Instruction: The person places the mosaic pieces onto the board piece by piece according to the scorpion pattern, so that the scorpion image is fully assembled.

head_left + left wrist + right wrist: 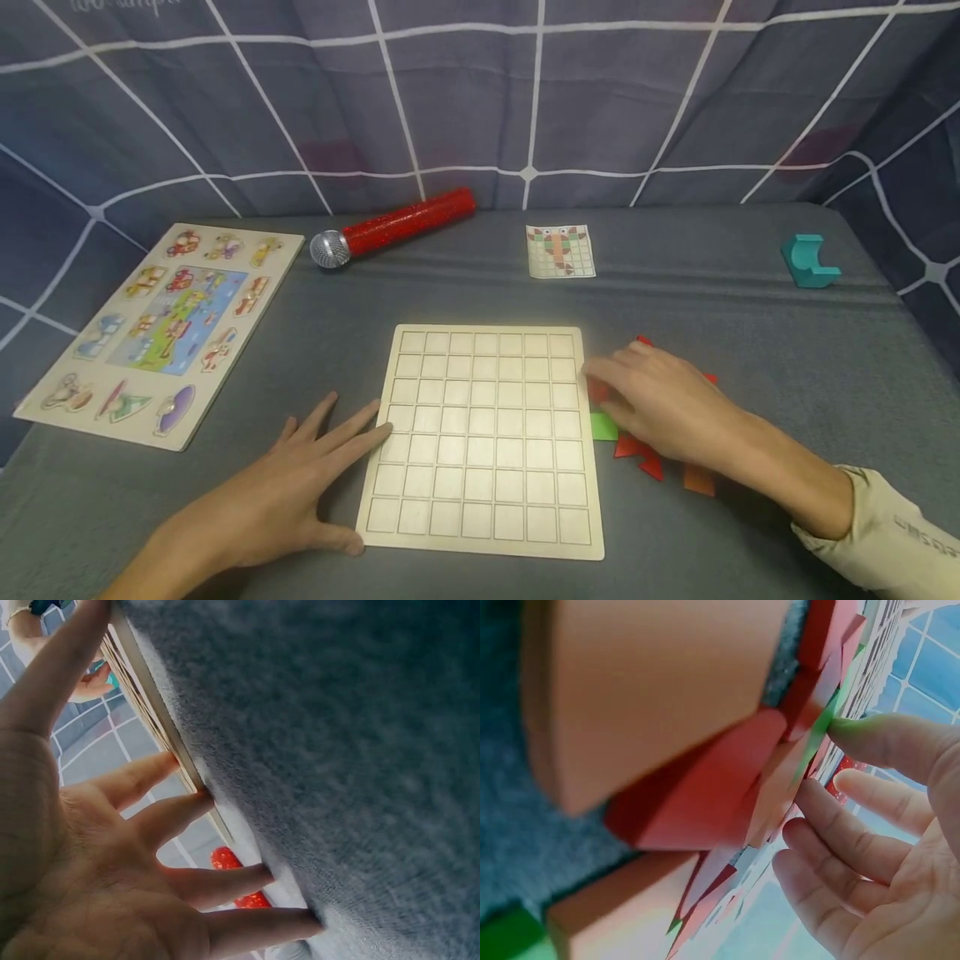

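A pale wooden board [480,400] with a grid of square recesses lies flat at the middle of the table. Against its left edge rest the spread fingers of my left hand [277,487], the thumb near the lower left corner. My right hand [667,404] is over a loose pile of flat coloured pieces beside the board's right edge. Its thumb touches or nearly touches a green piece [817,735] in the right wrist view, fingers loosely bent. Red pieces [630,447] and an orange piece [699,479] stick out under the hand, which hides the others.
A picture card [560,252] with a coloured grid pattern lies behind the board. A red microphone [408,221] is at the back, a wooden picture puzzle [281,258] at the left, and a teal curved block [806,262] at the far right. Checked cloth [480,100] hangs behind.
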`<state>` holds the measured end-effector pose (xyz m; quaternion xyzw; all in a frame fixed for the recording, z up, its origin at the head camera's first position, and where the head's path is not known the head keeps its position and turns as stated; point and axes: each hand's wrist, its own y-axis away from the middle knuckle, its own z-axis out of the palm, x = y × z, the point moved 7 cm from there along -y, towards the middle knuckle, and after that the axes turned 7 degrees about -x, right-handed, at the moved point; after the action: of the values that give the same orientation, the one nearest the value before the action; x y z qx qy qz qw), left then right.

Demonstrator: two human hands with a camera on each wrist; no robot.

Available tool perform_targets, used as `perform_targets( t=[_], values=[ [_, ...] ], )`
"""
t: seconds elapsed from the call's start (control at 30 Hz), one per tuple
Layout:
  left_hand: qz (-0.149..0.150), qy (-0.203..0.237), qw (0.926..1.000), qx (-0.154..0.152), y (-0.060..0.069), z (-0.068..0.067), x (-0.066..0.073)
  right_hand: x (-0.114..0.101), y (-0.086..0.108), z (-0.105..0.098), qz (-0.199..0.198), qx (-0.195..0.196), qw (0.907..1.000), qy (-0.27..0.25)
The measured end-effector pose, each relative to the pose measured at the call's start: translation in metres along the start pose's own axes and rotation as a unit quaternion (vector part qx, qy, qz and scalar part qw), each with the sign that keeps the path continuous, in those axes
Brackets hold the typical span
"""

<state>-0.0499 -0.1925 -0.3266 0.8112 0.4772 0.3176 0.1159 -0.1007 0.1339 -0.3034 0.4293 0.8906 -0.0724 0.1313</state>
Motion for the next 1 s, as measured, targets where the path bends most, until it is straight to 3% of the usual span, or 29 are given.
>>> perform_targets(
  t=[0.37, 0.73, 0.87, 1.0],
  values=[
    [-0.006, 0.003, 1.0000, -0.006, -0.003, 0.002, -0.001, 0.001, 0.004, 0.003, 0.019, -0.027, 0.9994, 0.001],
    [0.009, -0.006, 0.9999, 0.002, -0.003, 0.002, 0.003, -0.003, 0.002, -0.013, -0.021, 0.005, 0.9997, -0.012],
    [0.018, -0.017, 0.9996, 0.015, -0.001, 0.000, 0.005, -0.011, -0.007, -0.012, -0.039, 0.009, 0.9989, -0.024],
    [0.018, -0.027, 0.9992, 0.023, -0.001, -0.003, 0.005, -0.024, -0.030, -0.008, -0.058, -0.001, 0.9974, -0.043]
  ],
)
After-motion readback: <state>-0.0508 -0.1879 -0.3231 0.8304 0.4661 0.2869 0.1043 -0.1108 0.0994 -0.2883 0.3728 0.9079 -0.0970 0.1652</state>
